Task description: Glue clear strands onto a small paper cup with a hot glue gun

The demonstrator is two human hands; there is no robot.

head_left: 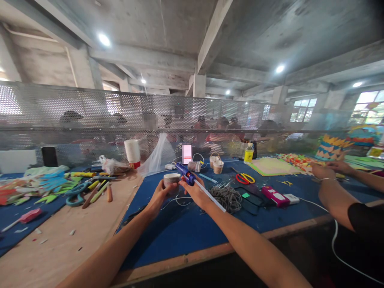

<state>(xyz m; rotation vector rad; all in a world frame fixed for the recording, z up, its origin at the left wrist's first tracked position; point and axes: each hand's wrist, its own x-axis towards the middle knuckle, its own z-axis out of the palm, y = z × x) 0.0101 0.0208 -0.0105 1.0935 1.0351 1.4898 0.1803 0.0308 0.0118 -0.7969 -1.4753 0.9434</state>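
My left hand is closed around a small paper cup, which looks wrapped or darker below its pale rim. Beside it my right hand grips a blue hot glue gun, its front end up by the cup. A long white glue stick sticks out of the gun's back, over my right forearm. Whether the nozzle touches the cup I cannot tell. Just right of my right hand lies a tangled heap of grey cord. Behind the gun are a cord-wrapped cup on its side and a small basket-like cup with a handle.
Scissors with red and yellow handles, a magenta box and a yellow bottle stand or lie to the right. Stacked paper cups, teal scissors and tools are at left. A co-worker's hands work at far right.
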